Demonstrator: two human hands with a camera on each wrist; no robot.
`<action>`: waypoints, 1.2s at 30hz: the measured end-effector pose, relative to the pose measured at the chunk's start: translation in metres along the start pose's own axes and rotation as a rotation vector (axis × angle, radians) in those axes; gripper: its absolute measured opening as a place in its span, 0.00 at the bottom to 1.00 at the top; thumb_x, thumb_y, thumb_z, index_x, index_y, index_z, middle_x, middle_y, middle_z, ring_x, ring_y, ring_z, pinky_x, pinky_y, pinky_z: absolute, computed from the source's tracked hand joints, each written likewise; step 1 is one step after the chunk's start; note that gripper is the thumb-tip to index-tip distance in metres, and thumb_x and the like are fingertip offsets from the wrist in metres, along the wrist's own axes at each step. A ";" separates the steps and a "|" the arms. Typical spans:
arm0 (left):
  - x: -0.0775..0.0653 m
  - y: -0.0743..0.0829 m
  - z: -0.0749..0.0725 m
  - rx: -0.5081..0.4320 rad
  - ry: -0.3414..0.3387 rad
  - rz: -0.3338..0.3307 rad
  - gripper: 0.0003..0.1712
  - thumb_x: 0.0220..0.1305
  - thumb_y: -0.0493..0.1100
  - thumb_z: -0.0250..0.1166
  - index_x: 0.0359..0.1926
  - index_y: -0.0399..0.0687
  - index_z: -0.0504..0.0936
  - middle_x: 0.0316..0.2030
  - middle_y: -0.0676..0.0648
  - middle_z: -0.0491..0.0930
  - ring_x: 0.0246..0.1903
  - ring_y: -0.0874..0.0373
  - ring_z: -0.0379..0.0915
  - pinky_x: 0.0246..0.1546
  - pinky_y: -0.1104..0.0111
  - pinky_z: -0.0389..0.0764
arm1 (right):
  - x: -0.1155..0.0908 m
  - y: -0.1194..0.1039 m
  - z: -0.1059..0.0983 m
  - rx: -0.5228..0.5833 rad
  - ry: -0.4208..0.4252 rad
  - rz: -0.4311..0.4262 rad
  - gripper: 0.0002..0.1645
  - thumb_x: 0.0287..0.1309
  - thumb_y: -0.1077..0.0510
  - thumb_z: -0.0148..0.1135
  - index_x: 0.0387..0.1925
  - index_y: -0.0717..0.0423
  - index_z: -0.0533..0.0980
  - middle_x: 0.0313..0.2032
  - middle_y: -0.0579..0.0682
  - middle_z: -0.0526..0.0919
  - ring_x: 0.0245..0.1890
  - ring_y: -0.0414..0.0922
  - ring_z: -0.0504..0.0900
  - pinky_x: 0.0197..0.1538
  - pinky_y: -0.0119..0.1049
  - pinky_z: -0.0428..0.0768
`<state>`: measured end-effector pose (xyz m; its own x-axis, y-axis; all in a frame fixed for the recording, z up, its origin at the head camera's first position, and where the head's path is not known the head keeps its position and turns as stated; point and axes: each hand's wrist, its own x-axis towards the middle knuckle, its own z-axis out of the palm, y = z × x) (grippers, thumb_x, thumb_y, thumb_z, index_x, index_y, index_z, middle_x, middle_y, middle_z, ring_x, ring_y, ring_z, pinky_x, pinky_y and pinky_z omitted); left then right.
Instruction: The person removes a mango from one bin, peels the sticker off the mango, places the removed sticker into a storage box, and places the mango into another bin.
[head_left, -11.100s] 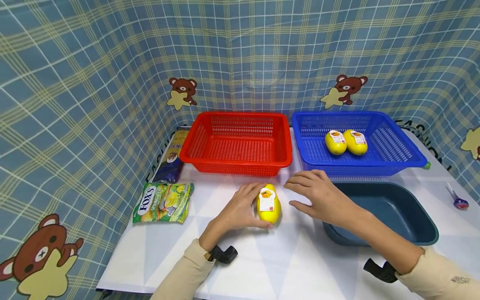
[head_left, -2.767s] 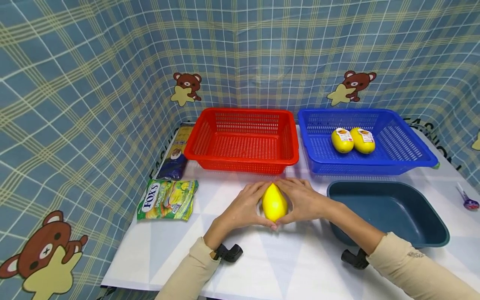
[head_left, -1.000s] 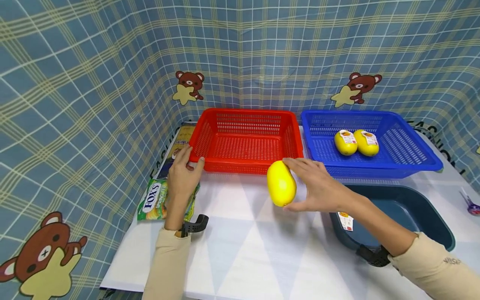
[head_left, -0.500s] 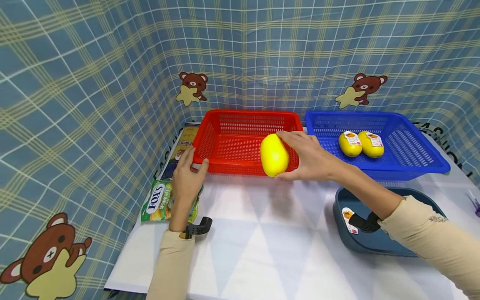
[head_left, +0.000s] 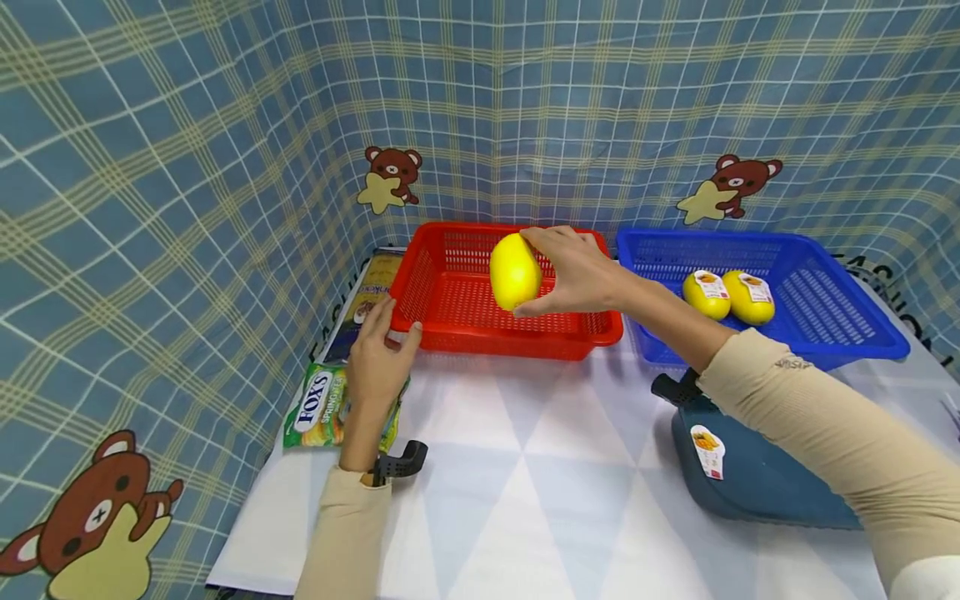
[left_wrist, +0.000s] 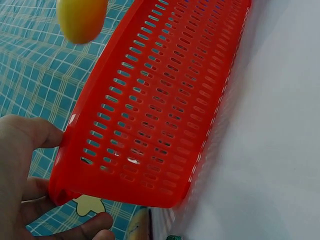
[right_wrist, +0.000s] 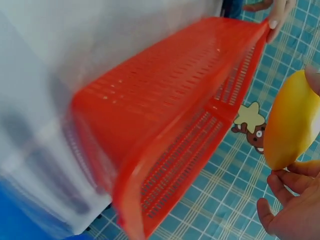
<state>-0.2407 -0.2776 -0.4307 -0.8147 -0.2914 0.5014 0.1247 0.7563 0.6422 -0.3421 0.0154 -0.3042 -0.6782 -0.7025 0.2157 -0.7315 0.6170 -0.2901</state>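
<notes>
My right hand [head_left: 581,275] holds a yellow mango [head_left: 513,271] between thumb and fingers, raised over the red plastic basket [head_left: 510,343]. No label shows on this mango in the head or right wrist view. At the basket's front left corner, my left hand [head_left: 378,358] grips the rim; the left wrist view has the thumb on one side of the red rim [left_wrist: 70,145] and fingers curled at the other. In the right wrist view the mango [right_wrist: 292,122] hangs beside the tilted-looking basket, fingertips at its end.
A blue basket [head_left: 817,292] at right holds two labelled mangoes [head_left: 727,297]. A mango sticker [head_left: 707,452] is stuck on the dark teal basin [head_left: 765,479] in front of it. A FOX'S candy bag [head_left: 315,408] and a purple-and-gold packet [head_left: 375,287] lie at left.
The left hand has left the mango for the red basket's corner. The right hand has lifted the mango leftward over that basket. The mango's sticker is now on the teal basin.
</notes>
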 end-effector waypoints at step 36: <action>-0.001 0.002 -0.003 -0.014 0.003 -0.023 0.37 0.66 0.59 0.64 0.71 0.46 0.71 0.70 0.47 0.68 0.52 0.45 0.79 0.40 0.52 0.84 | 0.145 0.027 0.061 -0.178 -0.302 -0.003 0.65 0.44 0.25 0.70 0.74 0.55 0.59 0.67 0.52 0.70 0.67 0.53 0.60 0.57 0.54 0.60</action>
<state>-0.2373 -0.2774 -0.4279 -0.8159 -0.3102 0.4880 0.1139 0.7413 0.6615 -0.4560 -0.0916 -0.3377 -0.6436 -0.7615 -0.0773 -0.7526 0.6480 -0.1171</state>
